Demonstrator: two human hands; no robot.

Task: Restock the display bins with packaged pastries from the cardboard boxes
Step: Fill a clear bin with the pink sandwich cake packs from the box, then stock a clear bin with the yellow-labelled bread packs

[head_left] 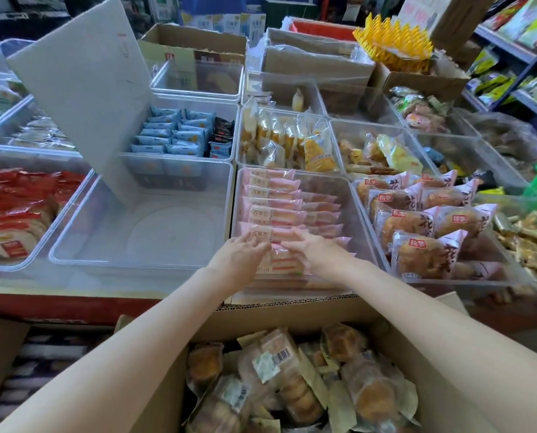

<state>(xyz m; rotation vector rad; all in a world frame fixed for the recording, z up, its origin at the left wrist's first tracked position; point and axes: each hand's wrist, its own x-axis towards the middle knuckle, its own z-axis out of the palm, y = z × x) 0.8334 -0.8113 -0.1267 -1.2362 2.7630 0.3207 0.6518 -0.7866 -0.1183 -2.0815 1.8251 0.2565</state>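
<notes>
Both my hands, left (241, 251) and right (314, 250), press relaxed open fingers onto pink pastry packets (273, 207) lying crosswise in a clear bin (359, 220); lettering unreadable.

Clear glossy plastic bins (359, 220) — pink pastry wrappers (273, 198) shiny film (crinkled) — matt brown corrugated cardboard box (292, 314).

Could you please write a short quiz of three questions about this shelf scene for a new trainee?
1. True or false: the bin left of the pink packs holds pastries.
2. Which packs do both hands touch: A pink, B blue, C red?
3. Fill in: the box nearest the camera holds wrapped ____ pastries.

Key: 1 false, it holds only a grey board. 2 A, left hand and right hand are on them. 3 round.
</notes>
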